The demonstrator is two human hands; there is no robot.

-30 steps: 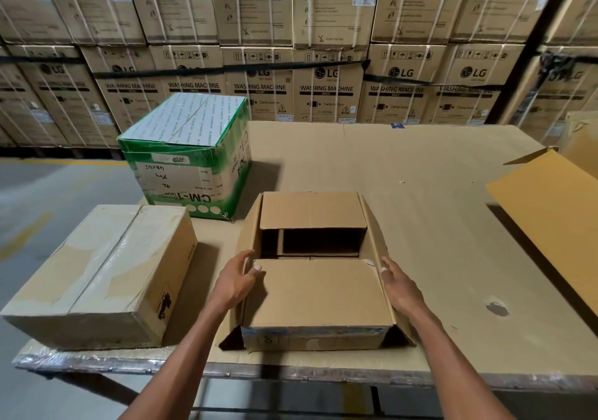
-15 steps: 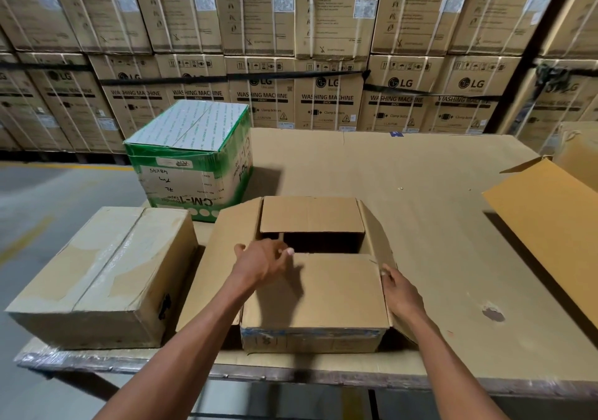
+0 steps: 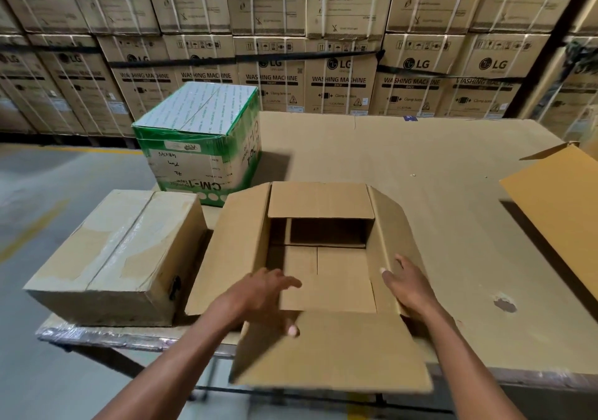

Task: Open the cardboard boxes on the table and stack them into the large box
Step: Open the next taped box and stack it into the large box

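The open box [image 3: 323, 258] sits at the table's [image 3: 437, 173] near edge, plain brown corrugated card, three flaps splayed out, the far one lying level. Left hand [image 3: 259, 293] grips the near flap [image 3: 333, 351], thumb on top. Right hand [image 3: 409, 287] rests flat, fingers straight, on the right flap. A taped box [image 3: 116, 258] stands just left.

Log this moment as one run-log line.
open box: near flap folded out | left hand: grips near flap | right hand: on right flap | taped box: unopened
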